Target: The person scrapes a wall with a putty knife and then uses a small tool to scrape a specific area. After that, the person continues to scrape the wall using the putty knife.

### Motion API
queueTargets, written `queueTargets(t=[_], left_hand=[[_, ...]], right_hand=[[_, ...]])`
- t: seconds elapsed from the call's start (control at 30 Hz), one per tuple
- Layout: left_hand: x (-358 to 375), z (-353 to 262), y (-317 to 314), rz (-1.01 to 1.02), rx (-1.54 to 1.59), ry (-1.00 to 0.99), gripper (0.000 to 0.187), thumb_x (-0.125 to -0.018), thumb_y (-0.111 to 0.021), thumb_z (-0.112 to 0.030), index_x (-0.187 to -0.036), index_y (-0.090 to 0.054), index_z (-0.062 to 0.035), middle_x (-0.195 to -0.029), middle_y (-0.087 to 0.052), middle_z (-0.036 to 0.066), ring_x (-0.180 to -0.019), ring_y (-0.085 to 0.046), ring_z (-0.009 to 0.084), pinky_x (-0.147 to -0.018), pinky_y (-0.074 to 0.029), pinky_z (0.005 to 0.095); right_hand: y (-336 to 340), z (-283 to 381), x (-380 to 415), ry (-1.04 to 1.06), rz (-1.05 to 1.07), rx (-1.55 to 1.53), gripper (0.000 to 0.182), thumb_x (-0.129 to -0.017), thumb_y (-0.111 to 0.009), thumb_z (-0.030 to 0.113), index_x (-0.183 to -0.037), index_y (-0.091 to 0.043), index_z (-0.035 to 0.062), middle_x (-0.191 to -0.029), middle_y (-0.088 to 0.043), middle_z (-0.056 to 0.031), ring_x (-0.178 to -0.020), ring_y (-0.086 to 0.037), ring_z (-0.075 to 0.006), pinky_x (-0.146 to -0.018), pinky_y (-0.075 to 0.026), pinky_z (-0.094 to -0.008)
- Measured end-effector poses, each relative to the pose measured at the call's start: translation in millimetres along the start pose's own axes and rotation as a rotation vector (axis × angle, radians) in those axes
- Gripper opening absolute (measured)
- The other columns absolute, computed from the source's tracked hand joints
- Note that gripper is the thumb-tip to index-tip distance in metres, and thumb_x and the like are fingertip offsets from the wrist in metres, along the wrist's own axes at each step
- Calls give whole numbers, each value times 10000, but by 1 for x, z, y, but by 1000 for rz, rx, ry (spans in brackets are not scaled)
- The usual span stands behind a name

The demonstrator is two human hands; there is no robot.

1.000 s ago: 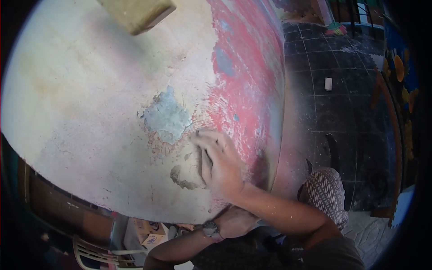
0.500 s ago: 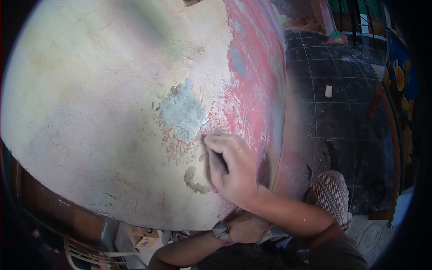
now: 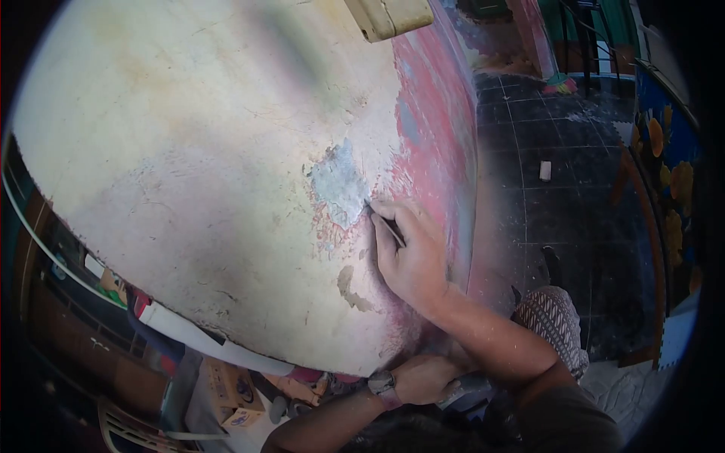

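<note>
A large curved panel (image 3: 226,249) fills most of the view, with cream paint giving way to a worn pink band (image 3: 442,128). In its middle is a bare grey-blue patch (image 3: 340,185) with ragged paint edges. My right hand (image 3: 415,257) is closed in a pinch at the patch's lower right edge. A small dark tip shows at its fingertips; what it belongs to is mostly hidden. My left hand (image 3: 430,379), with a watch (image 3: 383,386) on the wrist, lies low by the panel's bottom edge. Its fingers are largely hidden, beside something greyish that I cannot make out.
A tan box-like part (image 3: 389,19) sits at the panel's top. To the right, a small pale block (image 3: 544,171) lies on the dark tiled floor (image 3: 559,204). Patterned cloth (image 3: 551,325) covers a knee. Cardboard boxes (image 3: 230,389) and a slatted chair (image 3: 132,426) stand lower left.
The view has shifted, so the patch appears farther right and more of the tan part shows. My right hand stays pinched at the patch's edge, its fingertips slightly higher along it.
</note>
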State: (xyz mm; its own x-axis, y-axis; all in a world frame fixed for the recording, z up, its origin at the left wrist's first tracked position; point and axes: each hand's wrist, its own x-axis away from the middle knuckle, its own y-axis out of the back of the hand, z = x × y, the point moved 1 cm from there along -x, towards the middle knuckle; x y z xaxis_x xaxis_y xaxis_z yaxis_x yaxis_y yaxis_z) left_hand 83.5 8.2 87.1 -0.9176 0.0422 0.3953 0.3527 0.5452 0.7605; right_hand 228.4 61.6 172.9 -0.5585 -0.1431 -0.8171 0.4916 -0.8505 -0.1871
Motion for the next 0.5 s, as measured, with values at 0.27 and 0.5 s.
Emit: queueTargets(t=[0.27,0.5], left_hand=[[10,13,-14,-78,-47,-32,400,-1026,-652,-208,-1389,-695,-46,-1096,-775,246,-1050,-746,456,-946,-590,572],[22,12,-19,-205,-137,-68,376,-979,-665,-179,-1327,-725,-49,-1007,-783,250,-968,-773,440,-904,-609,552]], right_hand=[[10,17,3,-21,88,5,181,-947,-755,-20,-1124,-732,11,-1033,-754,-184,-945,-738,-392,-815,-588,-457],[8,6,2,-197,74,-114,166,-1007,-743,31,-1161,-759,-28,-1096,-788,-190,-953,-780,-333,-872,-609,-399]])
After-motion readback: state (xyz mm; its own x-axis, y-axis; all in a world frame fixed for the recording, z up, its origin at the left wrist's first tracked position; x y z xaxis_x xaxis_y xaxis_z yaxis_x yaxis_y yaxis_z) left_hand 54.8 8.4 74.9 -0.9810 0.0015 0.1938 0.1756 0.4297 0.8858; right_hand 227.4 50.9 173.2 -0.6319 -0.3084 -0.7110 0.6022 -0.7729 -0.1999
